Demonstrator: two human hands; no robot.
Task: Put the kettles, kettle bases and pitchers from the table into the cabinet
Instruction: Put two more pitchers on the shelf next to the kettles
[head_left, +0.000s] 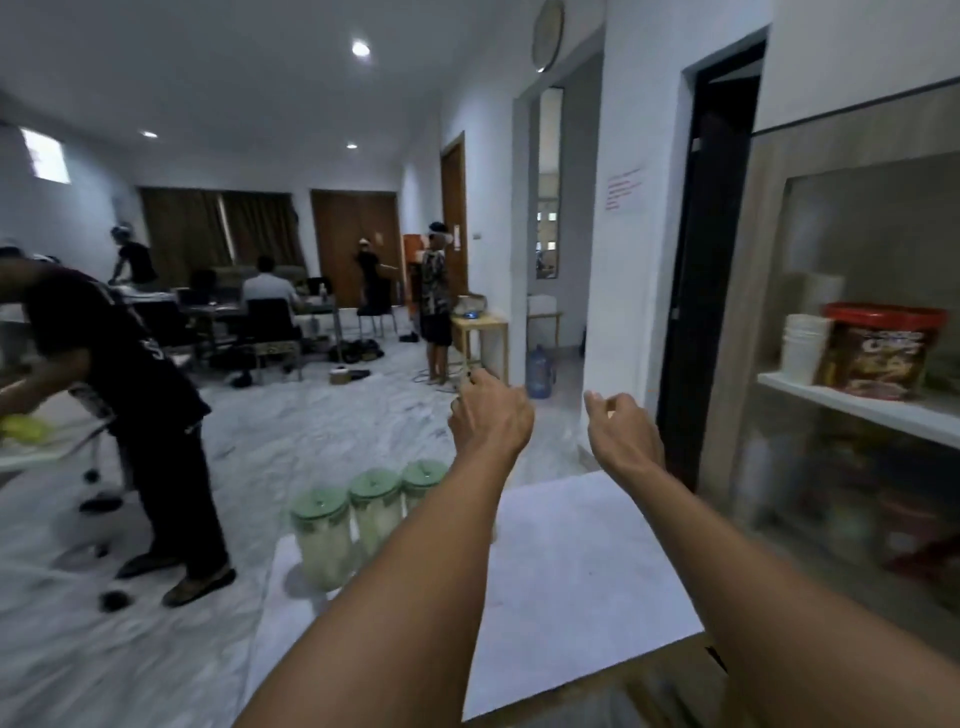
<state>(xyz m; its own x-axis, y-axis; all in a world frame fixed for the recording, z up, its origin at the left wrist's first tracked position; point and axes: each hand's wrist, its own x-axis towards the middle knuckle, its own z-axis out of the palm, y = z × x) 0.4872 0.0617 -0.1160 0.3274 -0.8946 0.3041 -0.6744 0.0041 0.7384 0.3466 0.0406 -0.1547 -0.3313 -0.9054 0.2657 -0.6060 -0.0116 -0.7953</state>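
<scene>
Two hands reach out and hold nothing: the left hand (491, 410) is loosely curled, the right hand (621, 423) half open with bent fingers. Below and left of the left hand, three green-lidded pitchers (371, 512) stand on the white table (571, 571). No kettles show. They must go in the cabinet (852, 400), right of the right hand

A single head-worn wide-angle camera looks forward and slightly down over a white table (571, 561), close below it. It faces a long room, with an open cabinet (852, 405) near on the right edge.
</scene>
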